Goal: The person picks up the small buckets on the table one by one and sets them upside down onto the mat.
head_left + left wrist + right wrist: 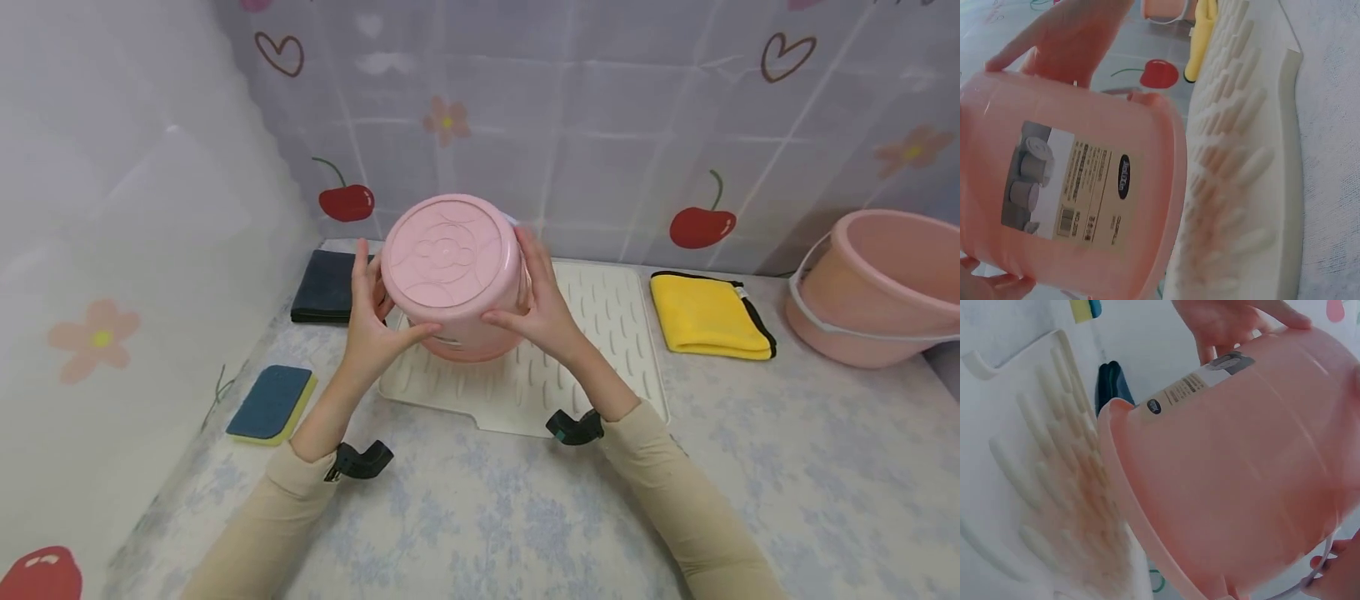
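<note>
A pink plastic bucket (450,258) is held upside down, its embossed base turned up. My left hand (375,321) grips its left side, thumb on the near wall. On the other side my right hand (543,304) holds it the same way, thumb near the bottom edge. The bucket's rim (1129,481) is close over the white ridged drying mat (600,333), tilted to it in the right wrist view. A printed label (1072,187) shows on the wall in the left wrist view. Part of the white handle (1310,578) hangs by my right fingers.
Left of the mat lie a dark folded cloth (322,287) and a blue and yellow sponge (273,404). To its right are a folded yellow cloth (708,317) and a second pink bucket (862,308), upright with its handle lowered. A patterned curtain (510,125) closes off the back.
</note>
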The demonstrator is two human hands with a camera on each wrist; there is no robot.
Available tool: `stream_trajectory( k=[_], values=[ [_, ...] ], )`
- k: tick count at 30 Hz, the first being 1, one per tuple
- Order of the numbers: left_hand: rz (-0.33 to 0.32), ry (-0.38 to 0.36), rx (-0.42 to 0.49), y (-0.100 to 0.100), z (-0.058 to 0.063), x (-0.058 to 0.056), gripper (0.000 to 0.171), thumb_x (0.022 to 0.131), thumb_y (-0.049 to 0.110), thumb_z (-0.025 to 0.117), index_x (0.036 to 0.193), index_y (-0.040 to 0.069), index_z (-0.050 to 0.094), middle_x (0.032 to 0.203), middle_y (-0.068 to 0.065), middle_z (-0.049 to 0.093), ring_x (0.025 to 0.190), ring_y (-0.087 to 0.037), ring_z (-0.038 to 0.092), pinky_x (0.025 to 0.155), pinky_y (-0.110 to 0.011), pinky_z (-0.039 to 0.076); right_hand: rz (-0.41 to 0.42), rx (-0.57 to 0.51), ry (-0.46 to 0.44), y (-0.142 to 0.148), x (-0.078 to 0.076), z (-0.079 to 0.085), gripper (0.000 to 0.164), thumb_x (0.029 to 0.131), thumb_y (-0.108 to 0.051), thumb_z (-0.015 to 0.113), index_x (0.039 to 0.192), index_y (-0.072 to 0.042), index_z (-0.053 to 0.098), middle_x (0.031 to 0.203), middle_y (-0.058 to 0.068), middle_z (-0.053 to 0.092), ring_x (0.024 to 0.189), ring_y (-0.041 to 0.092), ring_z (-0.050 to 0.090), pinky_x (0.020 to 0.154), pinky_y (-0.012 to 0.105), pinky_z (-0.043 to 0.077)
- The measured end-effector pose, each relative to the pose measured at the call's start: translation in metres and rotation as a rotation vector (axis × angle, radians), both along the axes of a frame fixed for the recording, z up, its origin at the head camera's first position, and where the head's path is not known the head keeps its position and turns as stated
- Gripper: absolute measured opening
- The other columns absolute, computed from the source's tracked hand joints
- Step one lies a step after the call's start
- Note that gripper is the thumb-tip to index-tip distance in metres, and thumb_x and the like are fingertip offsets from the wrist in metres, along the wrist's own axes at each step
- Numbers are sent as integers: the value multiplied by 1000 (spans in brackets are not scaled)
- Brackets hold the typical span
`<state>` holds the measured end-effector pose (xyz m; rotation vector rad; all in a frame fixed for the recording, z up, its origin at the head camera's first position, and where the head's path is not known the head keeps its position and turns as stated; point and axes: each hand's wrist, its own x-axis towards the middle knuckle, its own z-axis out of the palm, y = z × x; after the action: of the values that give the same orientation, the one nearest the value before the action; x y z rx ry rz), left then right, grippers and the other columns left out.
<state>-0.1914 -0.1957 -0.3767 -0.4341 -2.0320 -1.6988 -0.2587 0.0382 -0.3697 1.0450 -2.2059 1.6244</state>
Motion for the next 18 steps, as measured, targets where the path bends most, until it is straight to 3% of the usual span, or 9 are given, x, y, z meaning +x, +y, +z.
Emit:
stream_trajectory(
  k=[6,10,18],
  values=[
    [26,-157,14,1,-9,-10,117,70,14,84,154,13,2,158,-9,17,143,-26,26,115,-48,28,53,-1,-192,1,-10,-5,119,60,-67,75,153,-21,17,157,8,19,146,25,14,116,58,15],
    [46,-177,-37,-2,-14,-23,107,73,8,81,153,13,10,157,-7,21,142,-27,28,114,-49,30,59,12,-246,0,-11,1,117,65,-59,79,153,-15,16,158,12,17,148,30,11,117,60,10],
    [62,-150,-70,-8,-9,-50,108,71,33,84,153,12,15,155,-5,28,136,-25,36,111,-48,35,81,-20,-303,-5,-27,10,124,63,-62,77,153,-7,11,160,12,12,150,26,6,120,53,9]
  ],
)
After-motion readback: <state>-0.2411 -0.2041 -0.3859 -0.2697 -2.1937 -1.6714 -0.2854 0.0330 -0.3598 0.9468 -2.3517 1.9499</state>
